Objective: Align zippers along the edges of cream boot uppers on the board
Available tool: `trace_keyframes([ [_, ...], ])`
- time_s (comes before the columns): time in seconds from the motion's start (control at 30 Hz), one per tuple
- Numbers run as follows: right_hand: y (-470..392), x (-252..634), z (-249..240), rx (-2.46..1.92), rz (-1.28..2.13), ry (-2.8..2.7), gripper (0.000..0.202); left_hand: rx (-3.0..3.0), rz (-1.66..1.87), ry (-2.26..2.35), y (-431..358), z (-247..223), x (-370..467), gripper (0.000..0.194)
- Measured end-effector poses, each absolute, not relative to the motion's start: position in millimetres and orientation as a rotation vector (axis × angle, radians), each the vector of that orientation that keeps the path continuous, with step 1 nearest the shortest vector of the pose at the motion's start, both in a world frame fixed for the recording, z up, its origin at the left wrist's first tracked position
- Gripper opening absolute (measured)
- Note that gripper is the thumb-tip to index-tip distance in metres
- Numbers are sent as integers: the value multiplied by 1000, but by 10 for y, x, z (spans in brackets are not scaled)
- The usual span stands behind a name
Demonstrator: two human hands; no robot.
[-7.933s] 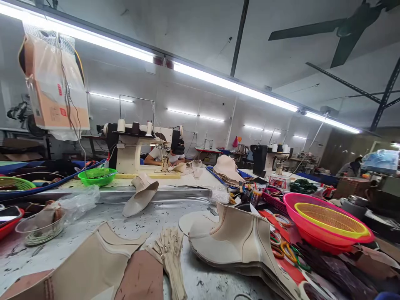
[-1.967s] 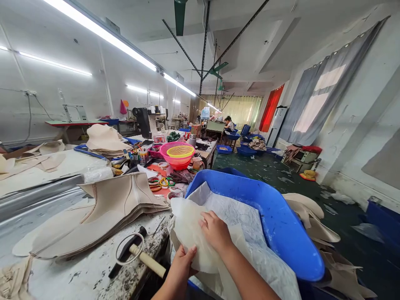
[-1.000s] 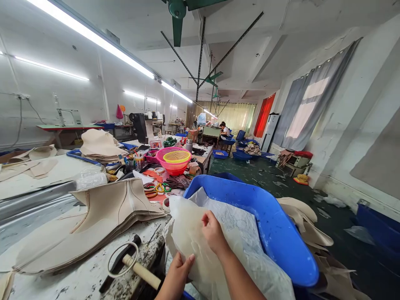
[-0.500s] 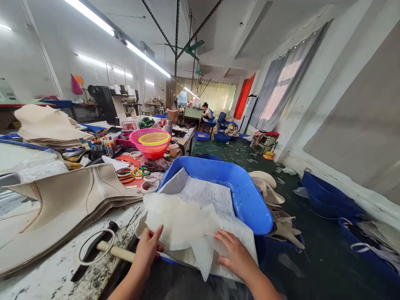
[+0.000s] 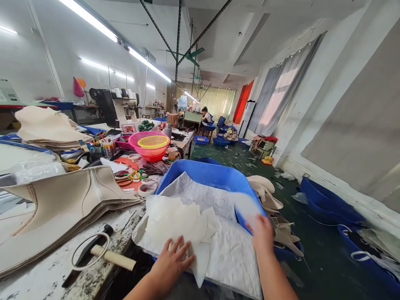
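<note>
Thin cream-white cut sheets [image 5: 178, 218] lie in a loose, overlapping pile on a wrinkled white covering [image 5: 231, 250], which rests across a blue plastic tub [image 5: 215, 175]. My left hand [image 5: 175, 260] lies with fingers spread on the lower edge of the pile; one pointed piece sticks out beside it. My right hand [image 5: 262, 233], smeared by motion, is raised over the tub's right side. Its fingers are closed on a thin white sheet [image 5: 246, 204], which is blurred and points up and left.
A hammer [image 5: 115, 258] and a white ring [image 5: 75, 254] lie on the worn table at left, near stacked beige pieces [image 5: 68, 204]. Behind are scissors [image 5: 134, 175], tape rolls [image 5: 146, 189] and a pink basket [image 5: 146, 143]. More beige pieces [image 5: 265, 191] hang at right. A person [image 5: 205, 116] sits far back.
My right hand has moved up and right, lifting a thin sheet away from the pile. My left hand has shifted right and now lies spread on the sheets.
</note>
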State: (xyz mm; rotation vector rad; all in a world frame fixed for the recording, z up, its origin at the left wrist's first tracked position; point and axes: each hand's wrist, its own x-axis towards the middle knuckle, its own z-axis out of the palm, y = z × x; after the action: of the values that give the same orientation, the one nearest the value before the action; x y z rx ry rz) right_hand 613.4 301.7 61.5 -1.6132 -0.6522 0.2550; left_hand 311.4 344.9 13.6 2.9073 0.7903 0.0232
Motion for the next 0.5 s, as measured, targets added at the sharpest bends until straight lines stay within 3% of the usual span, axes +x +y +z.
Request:
trace_keyframes([
  [0.13,2843,5997,774,-1582,-17,-394,49,2731,176,901,3368,248,3107,51],
  [0.2,2741,5639,661,-1560,-25,-498,46,2406,451,938,3258,352,3017,69],
  [0.27,2655,5171,407,-1469,117,-995,41,1780,728,853,3076,462,2826,83],
  [0.37,2541,4450,-56,-1125,460,-1888,35,899,943,739,2646,595,2399,69],
  [0.5,2371,3564,-442,-944,954,-1837,76,424,1318,924,1831,667,1813,53],
])
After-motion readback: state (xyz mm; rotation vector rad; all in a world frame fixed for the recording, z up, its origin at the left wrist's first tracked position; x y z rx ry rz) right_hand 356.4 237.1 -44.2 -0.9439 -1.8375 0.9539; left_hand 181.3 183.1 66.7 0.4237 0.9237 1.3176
